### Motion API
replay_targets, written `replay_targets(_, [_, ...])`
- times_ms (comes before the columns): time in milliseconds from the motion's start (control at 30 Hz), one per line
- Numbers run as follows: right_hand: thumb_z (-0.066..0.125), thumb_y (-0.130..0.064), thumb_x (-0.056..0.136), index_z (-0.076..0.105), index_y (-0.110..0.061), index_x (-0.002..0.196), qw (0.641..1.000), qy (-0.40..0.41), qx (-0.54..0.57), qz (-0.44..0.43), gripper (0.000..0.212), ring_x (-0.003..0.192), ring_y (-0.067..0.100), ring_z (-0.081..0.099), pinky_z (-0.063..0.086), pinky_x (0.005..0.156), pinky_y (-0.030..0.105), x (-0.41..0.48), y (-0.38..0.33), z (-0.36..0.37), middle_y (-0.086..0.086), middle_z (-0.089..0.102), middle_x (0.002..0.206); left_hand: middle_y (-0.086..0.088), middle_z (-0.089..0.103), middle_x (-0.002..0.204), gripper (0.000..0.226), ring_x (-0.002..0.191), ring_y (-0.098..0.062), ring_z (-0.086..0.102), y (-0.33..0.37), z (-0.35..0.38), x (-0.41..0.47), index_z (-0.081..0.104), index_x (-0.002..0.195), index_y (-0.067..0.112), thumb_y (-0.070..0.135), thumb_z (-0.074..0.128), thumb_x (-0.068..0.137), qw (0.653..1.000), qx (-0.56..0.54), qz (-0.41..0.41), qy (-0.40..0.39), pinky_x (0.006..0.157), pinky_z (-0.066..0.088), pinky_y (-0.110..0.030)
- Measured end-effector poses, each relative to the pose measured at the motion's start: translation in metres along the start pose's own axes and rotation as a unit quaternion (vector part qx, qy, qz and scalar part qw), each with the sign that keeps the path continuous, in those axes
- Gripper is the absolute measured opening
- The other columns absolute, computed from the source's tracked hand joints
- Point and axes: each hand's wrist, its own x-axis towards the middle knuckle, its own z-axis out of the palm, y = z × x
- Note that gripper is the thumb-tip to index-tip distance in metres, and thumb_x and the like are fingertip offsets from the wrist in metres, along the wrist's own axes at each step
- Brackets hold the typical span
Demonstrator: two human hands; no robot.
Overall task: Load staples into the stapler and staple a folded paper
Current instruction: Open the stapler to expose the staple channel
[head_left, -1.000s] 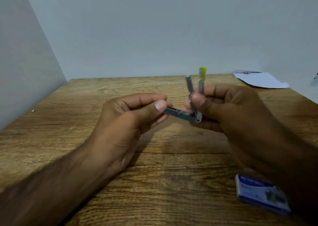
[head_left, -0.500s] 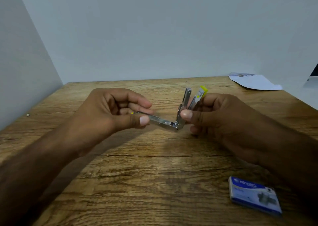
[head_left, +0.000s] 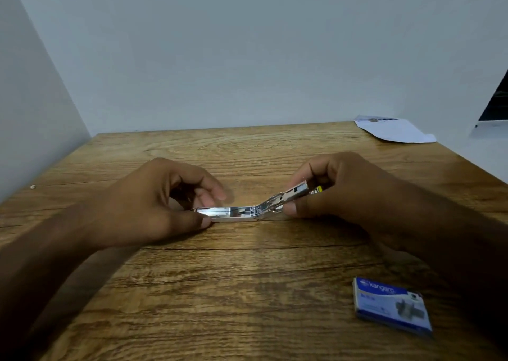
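A small silver stapler [head_left: 247, 212] lies swung wide open near the middle of the wooden table [head_left: 247, 292], its base flat on the wood. My left hand [head_left: 154, 204] pinches the left end of the base between thumb and fingers. My right hand [head_left: 343, 190] grips the raised upper arm, whose yellow tip [head_left: 319, 188] peeks out by my fingers. A blue staple box [head_left: 393, 305] rests on the table at the front right, closed. The folded white paper [head_left: 395, 131] sits at the far right corner.
Pale walls close off the table at the back and the left. A tiny pale speck [head_left: 33, 187] lies near the left edge. A dark object [head_left: 497, 105] shows beyond the table's right side.
Both hands have lowered the stapler from mid-air onto the table. Its upper arm has swung from nearly upright to a low angle, so the stapler is opened much wider.
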Motion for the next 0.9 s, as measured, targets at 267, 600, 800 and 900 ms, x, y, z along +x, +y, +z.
replay_targets(267, [0.090,-0.027,0.071,0.081,-0.030,0.080,0.990,0.017,-0.132,-0.036,0.014,0.055,-0.008,0.060,0.042,0.046,0.006,0.004,0.008,-0.003,-0.020,0.071,0.061,0.007,0.072,0.092,0.037,0.082,-0.015,0.071,0.001,0.002,-0.003,0.073,0.104,0.043,0.019,0.077,0.076,0.999,0.043,-0.002,-0.024,0.075,0.060,-0.042])
replay_targets(600, [0.089,-0.024,0.073,0.081,-0.028,0.085,0.989,0.010,-0.138,-0.042,0.015,0.058,-0.007,0.063,0.045,0.052,0.008,0.007,0.010,-0.002,-0.017,0.075,0.068,0.020,0.061,0.109,0.047,0.102,-0.006,0.063,0.021,0.026,0.009,0.054,0.131,0.052,0.055,0.066,0.085,0.990,0.122,0.067,-0.027,0.081,0.057,-0.038])
replay_targets(800, [0.086,-0.024,0.076,0.080,-0.028,0.086,0.990,0.000,-0.125,-0.058,0.012,0.069,0.000,0.069,0.051,0.064,0.021,0.005,0.010,-0.003,-0.014,0.078,0.076,0.018,0.058,0.100,0.041,0.091,0.002,0.055,0.038,0.048,0.036,0.055,0.137,0.039,0.034,0.061,0.097,0.970,0.196,0.131,-0.055,0.080,0.049,-0.027])
replay_targets(900, [0.086,-0.021,0.077,0.081,-0.025,0.089,0.992,-0.007,-0.111,-0.061,0.013,0.072,0.002,0.072,0.055,0.065,0.016,0.006,0.010,-0.005,-0.010,0.080,0.079,0.018,0.062,0.096,0.037,0.084,-0.002,0.059,0.035,0.049,0.040,0.062,0.130,0.035,0.025,0.067,0.095,0.975,0.168,0.136,-0.045,0.072,0.050,-0.025])
